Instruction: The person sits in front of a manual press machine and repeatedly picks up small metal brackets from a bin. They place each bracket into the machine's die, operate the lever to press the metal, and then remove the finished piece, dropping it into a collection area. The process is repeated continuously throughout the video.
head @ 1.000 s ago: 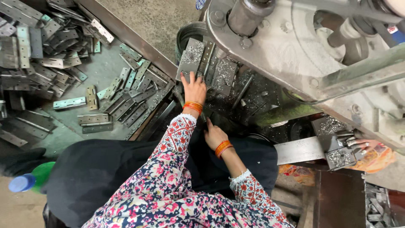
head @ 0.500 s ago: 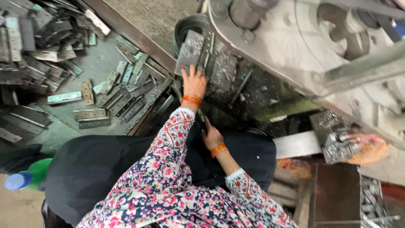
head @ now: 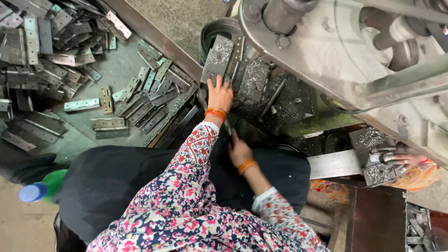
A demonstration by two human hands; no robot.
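Hinge plate (head: 217, 57), a flat grey metal rectangle dusted with bright filings, lies tilted on the dark machine bed (head: 280, 100) just below the big grey press wheel (head: 336, 42). Its near edge sits under the left hand (head: 219, 95), whose fingers are spread flat on it, pressing rather than pinching. A second, similar speckled grey plate (head: 254, 79) lies just beside it, nearer the wheel's lower rim. The right hand (head: 239, 151) hangs lower, well below the wheel over the dark lap; its grip seems curled around a thin dark tool, though I cannot tell for sure. Far from the wheel, a heap of loose grey hinges (head: 135, 95) covers the metal tray (head: 112, 70).
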